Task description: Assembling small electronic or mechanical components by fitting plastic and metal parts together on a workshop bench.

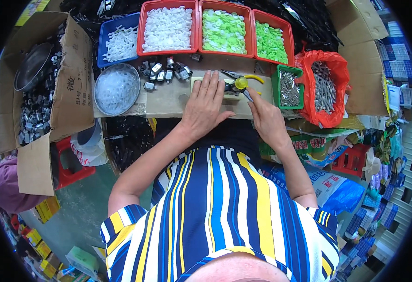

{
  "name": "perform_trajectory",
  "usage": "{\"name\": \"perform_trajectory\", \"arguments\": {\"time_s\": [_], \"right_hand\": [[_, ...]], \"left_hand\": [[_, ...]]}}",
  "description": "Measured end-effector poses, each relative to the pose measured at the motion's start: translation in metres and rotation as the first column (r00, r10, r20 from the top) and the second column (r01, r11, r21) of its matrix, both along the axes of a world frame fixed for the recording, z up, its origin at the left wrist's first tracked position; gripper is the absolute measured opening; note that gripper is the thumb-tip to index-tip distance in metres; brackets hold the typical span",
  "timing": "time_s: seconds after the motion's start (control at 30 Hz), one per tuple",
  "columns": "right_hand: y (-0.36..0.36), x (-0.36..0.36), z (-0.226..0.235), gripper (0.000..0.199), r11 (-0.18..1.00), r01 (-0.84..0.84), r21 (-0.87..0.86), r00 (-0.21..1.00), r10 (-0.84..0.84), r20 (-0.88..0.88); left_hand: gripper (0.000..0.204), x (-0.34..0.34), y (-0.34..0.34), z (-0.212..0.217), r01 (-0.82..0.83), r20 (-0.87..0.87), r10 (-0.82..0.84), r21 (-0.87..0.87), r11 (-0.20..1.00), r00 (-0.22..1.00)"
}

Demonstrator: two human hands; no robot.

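Observation:
My left hand (204,103) lies flat, palm down, with its fingers stretched out over a pale block (232,96) on the work table (163,104). Whatever is beneath the palm is hidden. My right hand (268,117) is closed around the silver handle of what looks like a small yellow-headed hammer (241,83). Its head is above the block's right end, beside a small dark part (229,87) near my left fingertips. Just behind the hammer lie pliers with yellow handles (254,78), jaws to the left.
Small metal motors (157,74) lie behind left, beside a bowl of clear parts (117,89). Blue (103,44) and red trays (199,28) of plastic parts line the back. Right are a green tray of screws (300,103) and a red bag (304,117); cardboard box (77,80) left.

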State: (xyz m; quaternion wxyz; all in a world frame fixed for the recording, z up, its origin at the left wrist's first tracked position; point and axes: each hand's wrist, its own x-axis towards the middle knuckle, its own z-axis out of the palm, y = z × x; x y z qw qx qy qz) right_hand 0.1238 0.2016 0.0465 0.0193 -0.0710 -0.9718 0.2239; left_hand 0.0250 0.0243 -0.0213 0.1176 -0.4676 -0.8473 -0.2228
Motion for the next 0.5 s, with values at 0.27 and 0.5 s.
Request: {"name": "perform_trajectory", "arguments": {"time_s": [0.27,0.5], "right_hand": [[-0.012,-0.019,0.048,0.035,0.992,-0.108,-0.066,0.928,0.077,-0.365],[-0.013,-0.034,0.016,0.040,0.979,-0.197,0.047,0.974,0.201,-0.107]], "left_hand": [[0.070,0.024,-0.005,-0.002,0.098,0.022,-0.100,0.068,0.993,0.995],[0.067,0.025,-0.005,-0.005,0.126,-0.047,-0.124,0.045,0.991,0.991]]}}
